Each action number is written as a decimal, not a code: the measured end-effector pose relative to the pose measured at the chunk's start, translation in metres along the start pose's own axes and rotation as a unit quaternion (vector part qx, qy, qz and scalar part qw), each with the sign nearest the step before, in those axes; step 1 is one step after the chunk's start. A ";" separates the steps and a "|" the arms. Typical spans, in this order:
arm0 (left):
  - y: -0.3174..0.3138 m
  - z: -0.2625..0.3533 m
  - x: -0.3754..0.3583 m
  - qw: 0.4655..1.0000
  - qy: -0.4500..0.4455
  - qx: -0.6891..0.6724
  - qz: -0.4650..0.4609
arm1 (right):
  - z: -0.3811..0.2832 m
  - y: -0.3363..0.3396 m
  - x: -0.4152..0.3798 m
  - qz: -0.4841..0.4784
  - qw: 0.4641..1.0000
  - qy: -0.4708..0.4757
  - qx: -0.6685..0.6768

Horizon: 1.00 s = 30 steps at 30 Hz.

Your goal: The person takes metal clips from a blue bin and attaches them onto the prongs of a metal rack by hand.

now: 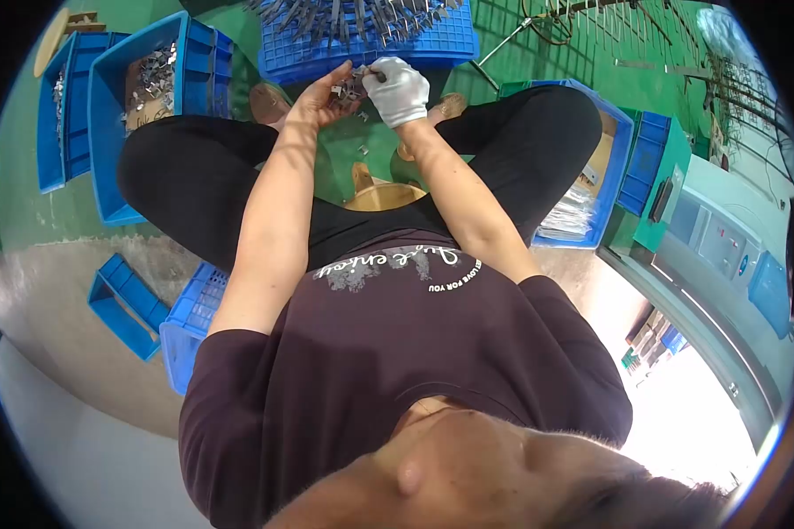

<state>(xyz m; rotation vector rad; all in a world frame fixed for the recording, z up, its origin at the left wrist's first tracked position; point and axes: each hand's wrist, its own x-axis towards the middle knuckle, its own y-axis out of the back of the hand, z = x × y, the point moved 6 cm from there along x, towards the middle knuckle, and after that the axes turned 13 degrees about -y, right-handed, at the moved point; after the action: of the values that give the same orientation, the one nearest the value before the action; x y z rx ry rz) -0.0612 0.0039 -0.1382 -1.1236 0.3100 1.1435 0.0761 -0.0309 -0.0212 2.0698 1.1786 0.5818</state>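
My left hand (320,99) is bare, its palm turned up and fingers cupped around a heap of small metal pieces (351,90). Right beside it is my right hand (399,91) in a white glove. Its thumb and fingers are drawn together at the edge of the heap; what they pinch is too small to make out. A few loose bits lie on the green floor below the hands. Just beyond them stands a blue crate (370,62), with many thin metal strips (353,19) piled on top.
At the left, a blue bin (106,159) holds small metal parts (154,79), with another blue bin (51,132) beside it. A blue crate (610,189) with whitish packets (566,214) stands by the right knee. A wooden stool (384,196) shows between my legs. Metal racks (741,88) stand far right.
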 end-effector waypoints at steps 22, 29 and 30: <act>-0.033 0.033 -0.015 0.956 -0.112 0.252 -0.099 | 0.015 0.005 0.008 -0.013 0.987 -0.159 -0.028; -0.029 0.043 -0.010 0.959 -0.137 0.207 -0.137 | 0.041 -0.023 0.013 -0.123 0.948 -0.244 0.160; -0.031 0.045 -0.010 0.950 -0.146 0.237 -0.142 | 0.033 -0.016 0.012 -0.137 0.936 -0.275 0.172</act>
<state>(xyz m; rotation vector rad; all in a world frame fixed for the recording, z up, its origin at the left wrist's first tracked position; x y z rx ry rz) -0.0540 0.0367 -0.0934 -0.5434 0.1706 0.8964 0.0952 -0.0257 -0.0548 2.0901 1.2461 -0.3492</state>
